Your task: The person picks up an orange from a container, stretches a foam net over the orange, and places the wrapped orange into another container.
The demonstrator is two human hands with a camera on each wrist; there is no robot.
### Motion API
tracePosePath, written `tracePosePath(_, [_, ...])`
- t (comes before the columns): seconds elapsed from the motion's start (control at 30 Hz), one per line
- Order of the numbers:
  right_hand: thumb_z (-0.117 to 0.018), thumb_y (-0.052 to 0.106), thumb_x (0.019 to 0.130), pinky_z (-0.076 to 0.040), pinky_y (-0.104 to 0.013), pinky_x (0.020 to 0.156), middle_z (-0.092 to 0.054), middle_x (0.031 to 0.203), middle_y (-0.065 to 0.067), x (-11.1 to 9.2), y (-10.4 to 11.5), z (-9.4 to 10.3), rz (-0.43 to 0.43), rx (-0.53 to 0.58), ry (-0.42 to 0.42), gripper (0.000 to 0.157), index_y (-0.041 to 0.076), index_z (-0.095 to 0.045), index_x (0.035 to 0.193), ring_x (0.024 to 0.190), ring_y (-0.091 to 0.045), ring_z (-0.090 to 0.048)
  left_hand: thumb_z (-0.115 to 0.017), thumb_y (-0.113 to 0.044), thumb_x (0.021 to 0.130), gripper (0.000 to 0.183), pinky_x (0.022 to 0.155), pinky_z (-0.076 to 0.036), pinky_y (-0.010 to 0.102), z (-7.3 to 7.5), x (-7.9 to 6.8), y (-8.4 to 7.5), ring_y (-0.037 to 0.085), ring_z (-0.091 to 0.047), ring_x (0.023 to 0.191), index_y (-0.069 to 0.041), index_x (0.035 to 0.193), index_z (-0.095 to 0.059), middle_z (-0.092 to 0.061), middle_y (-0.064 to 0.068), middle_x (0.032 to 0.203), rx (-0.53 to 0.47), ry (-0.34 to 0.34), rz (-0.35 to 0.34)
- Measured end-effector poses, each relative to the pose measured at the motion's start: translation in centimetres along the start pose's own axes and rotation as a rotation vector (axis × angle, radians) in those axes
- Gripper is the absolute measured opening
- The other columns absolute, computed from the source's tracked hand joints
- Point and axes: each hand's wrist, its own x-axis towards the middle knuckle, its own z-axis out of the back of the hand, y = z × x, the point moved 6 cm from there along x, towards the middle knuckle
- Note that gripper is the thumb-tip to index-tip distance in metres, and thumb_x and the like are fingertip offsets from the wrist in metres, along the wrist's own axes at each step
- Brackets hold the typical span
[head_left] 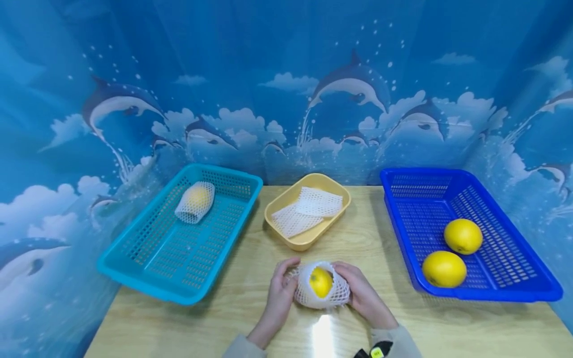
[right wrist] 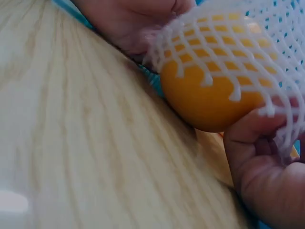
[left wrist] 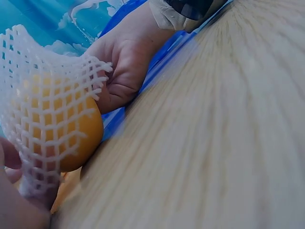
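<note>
Both hands are busy at the near middle of the table [head_left: 201,330]: the left hand [head_left: 282,293] pinches one side of a white foam net sleeve [head_left: 341,294], and the right hand [head_left: 361,292] grips its other side, thumb and fingers curled about the mesh. Inside sits a yellow fruit [head_left: 321,282], partly covered, its skin bare at the mouth of the net; seen from the wrists, the ragged edge leaves the underside uncovered too. I can't tell whether the fruit touches the wood. Pale cuffs show at both wrists, and a black device [head_left: 377,351] with a yellow-green face sits by the right one. Just beyond the hands stands a small yellow tray [head_left: 302,244] holding two flat foam nets [head_left: 320,201], one overlapping the other. Off to the person's left, a teal basket [head_left: 176,263] holds one netted fruit [head_left: 197,200], lying towards its far end. Over on the right, a blue basket [head_left: 416,219] holds two bare fruits [head_left: 463,236], side by side near the front right corner. Behind it all hangs a blue backdrop [head_left: 286,44] printed with leaping dolphins and clouds.
</note>
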Motion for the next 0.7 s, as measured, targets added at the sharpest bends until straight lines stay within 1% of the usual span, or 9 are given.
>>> tracePosePath(0.07, [-0.048, 0.014, 0.102, -0.050, -0.025, 0.092, -0.065, 0.104, -0.002, 0.0, 0.0, 0.0, 0.004, -0.008, 0.009, 0.019, 0.009, -0.067, 0.105, 0.100, -0.012, -0.060, -0.055, 0.010, 0.086, 0.042, 0.081, -0.049, 0.024, 0.3, -0.1, -0.5, 0.020, -0.055, 0.096, -0.007, 0.123, -0.063, -0.055, 0.008, 0.125, 0.090, -0.051, -0.100])
tracePosePath(0.1, [-0.048, 0.014, 0.103, -0.050, -0.025, 0.092, -0.065, 0.104, -0.001, 0.1, -0.1, -0.1, 0.003, -0.010, 0.012, 0.019, 0.009, -0.067, 0.104, 0.100, -0.012, -0.060, -0.057, 0.011, 0.085, 0.040, 0.080, -0.049, 0.024, 0.4, -0.2, -0.7, 0.021, -0.055, 0.094, -0.008, 0.119, -0.065, -0.056, 0.007, 0.122, 0.136, -0.079, -0.153])
tracePosePath(0.2, [-0.047, 0.012, 0.102, -0.051, -0.026, 0.092, -0.065, 0.103, -0.002, 0.2, -0.1, -0.2, 0.011, -0.008, 0.018, 0.020, 0.009, -0.067, 0.102, 0.099, -0.012, -0.060, -0.057, 0.011, 0.088, 0.035, 0.088, -0.048, 0.025, 0.6, -0.5, -1.7, 0.022, -0.056, 0.102, -0.011, 0.113, -0.067, -0.060, 0.004, 0.117, 0.240, -0.136, -0.345])
tracePosePath(0.3, [-0.047, 0.010, 0.101, -0.052, -0.026, 0.090, -0.065, 0.100, -0.002, 0.3, 0.0, -0.4, 0.024, -0.026, 0.002, 0.020, 0.008, -0.067, 0.099, 0.097, -0.013, -0.060, -0.047, 0.002, 0.095, 0.033, 0.097, -0.043, 0.030, 0.1, -0.9, -2.5, 0.026, -0.053, 0.112, -0.006, 0.123, -0.062, -0.059, 0.008, 0.122, 0.243, -0.111, -0.538])
tracePosePath(0.4, [-0.048, 0.009, 0.100, -0.052, -0.025, 0.088, -0.064, 0.098, -0.003, 0.5, 0.0, -0.6, 0.034, -0.061, -0.030, 0.018, 0.006, -0.065, 0.097, 0.095, -0.014, -0.059, -0.038, -0.025, 0.102, 0.046, 0.099, -0.039, 0.035, -1.0, -1.2, -3.3, 0.031, -0.050, 0.117, 0.000, 0.138, -0.047, -0.052, 0.014, 0.133, 0.225, -0.019, -0.691])
tracePosePath(0.47, [-0.048, 0.008, 0.099, -0.052, -0.025, 0.086, -0.064, 0.098, -0.003, 0.5, -0.1, -0.7, 0.041, -0.089, -0.058, 0.016, 0.004, -0.064, 0.097, 0.095, -0.014, -0.059, -0.034, -0.046, 0.100, 0.065, 0.099, -0.036, 0.040, -2.0, -1.4, -3.6, 0.033, -0.046, 0.121, 0.003, 0.143, -0.039, -0.048, 0.016, 0.138, 0.238, 0.038, -0.744])
tracePosePath(0.53, [-0.050, 0.007, 0.098, -0.052, -0.025, 0.083, -0.064, 0.097, -0.004, 0.4, -0.1, -0.8, 0.066, -0.138, -0.100, 0.016, 0.001, -0.064, 0.097, 0.093, -0.015, -0.059, -0.032, -0.064, 0.097, 0.082, 0.099, -0.034, 0.041, -2.8, -1.5, -3.6, 0.031, -0.044, 0.123, 0.002, 0.145, -0.035, -0.045, 0.015, 0.141, 0.274, 0.061, -0.746])
tracePosePath(0.6, [-0.050, 0.006, 0.097, -0.051, -0.024, 0.080, -0.065, 0.096, -0.006, 0.2, 0.1, -0.9, 0.113, -0.205, -0.143, 0.016, -0.002, -0.064, 0.097, 0.090, -0.015, -0.059, -0.034, -0.072, 0.092, 0.090, 0.099, -0.033, 0.041, -3.3, -1.5, -3.5, 0.029, -0.043, 0.123, 0.001, 0.145, -0.034, -0.045, 0.013, 0.142, 0.316, 0.061, -0.739])
tracePosePath(0.7, [-0.052, 0.003, 0.097, -0.052, -0.025, 0.074, -0.066, 0.091, -0.008, -0.1, 0.4, -1.2, 0.199, -0.307, -0.206, 0.015, -0.006, -0.063, 0.095, 0.083, -0.015, -0.059, -0.045, -0.074, 0.086, 0.095, 0.097, -0.034, 0.043, -3.6, -1.4, -3.4, 0.026, -0.044, 0.123, 0.000, 0.145, -0.034, -0.045, 0.012, 0.142, 0.364, 0.051, -0.743])
